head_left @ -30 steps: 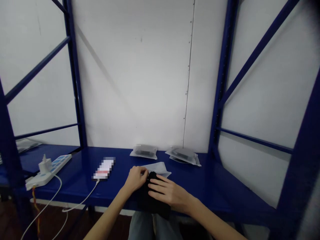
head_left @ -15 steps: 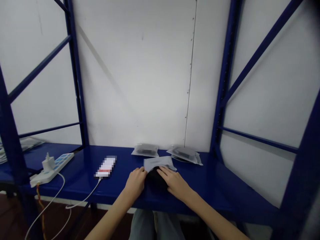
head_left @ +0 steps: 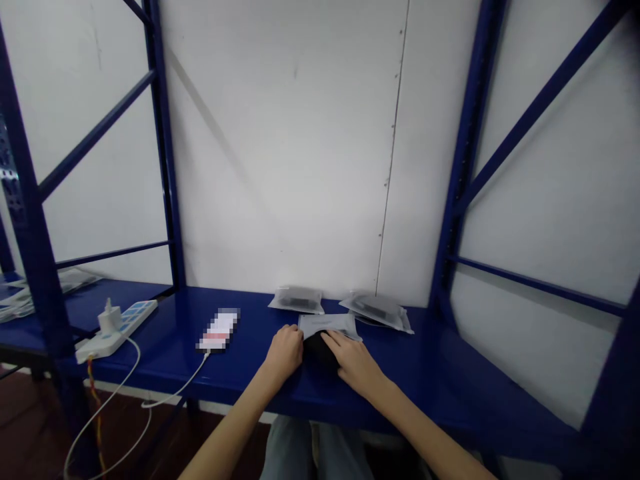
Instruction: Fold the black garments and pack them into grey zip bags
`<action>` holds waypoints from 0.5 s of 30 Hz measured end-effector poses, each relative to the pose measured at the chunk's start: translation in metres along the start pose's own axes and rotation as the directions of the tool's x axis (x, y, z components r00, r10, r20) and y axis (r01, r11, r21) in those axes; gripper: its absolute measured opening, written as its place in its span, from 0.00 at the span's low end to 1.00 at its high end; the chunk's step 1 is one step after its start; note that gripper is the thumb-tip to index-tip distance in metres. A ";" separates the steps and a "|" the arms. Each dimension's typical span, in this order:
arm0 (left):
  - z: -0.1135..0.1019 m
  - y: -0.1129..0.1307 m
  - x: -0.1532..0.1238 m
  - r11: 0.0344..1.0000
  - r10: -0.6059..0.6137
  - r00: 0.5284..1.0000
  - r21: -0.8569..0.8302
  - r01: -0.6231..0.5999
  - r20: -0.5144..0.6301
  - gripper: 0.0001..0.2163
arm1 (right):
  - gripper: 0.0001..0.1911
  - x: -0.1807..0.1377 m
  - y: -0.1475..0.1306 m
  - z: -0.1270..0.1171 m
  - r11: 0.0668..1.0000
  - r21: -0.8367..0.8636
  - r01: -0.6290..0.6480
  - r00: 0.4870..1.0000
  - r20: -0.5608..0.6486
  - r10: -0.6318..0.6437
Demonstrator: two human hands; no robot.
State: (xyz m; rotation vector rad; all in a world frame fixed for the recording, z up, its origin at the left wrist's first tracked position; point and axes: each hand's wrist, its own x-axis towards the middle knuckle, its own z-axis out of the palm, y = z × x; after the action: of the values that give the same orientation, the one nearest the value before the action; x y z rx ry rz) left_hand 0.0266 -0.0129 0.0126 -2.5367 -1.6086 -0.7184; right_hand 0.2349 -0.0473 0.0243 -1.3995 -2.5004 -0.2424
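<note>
A frosted plastic bag [head_left: 327, 324] lies on the blue shelf in front of me, with its mouth towards me. A black item [head_left: 320, 351], soft-looking and of a kind I cannot make out, sits at the bag's mouth, partly under the bag's edge. My left hand [head_left: 287, 350] is closed at the left corner of the bag, thumb side against the black item. My right hand [head_left: 356, 360] bends over the item's right side, its fingertips at the bag's edge. The right thumb is hidden.
Behind are more frosted bags with dark contents, one bag [head_left: 297, 300] at the back and a pile [head_left: 377, 310] to its right. To the left lie a phone [head_left: 219, 330] on a white cable and a power strip [head_left: 117, 332] with a charger. Blue posts [head_left: 167, 153] frame the shelf.
The view has shifted slightly, so everything appears a little further right. Both hands stay at the bag and the black item, with only slight finger movement.
</note>
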 end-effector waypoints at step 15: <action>-0.002 -0.021 0.003 0.987 0.157 0.988 -0.020 -0.157 0.000 0.08 | 0.44 0.006 -0.003 0.000 0.998 0.003 -0.070 0.997 -0.035 0.071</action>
State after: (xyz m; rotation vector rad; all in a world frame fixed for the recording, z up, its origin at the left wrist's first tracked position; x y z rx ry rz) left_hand 0.0088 -0.0019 0.0117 -2.6406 -1.3886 -0.7200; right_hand 0.2293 -0.0440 0.0262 -1.4669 -2.4177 -0.2476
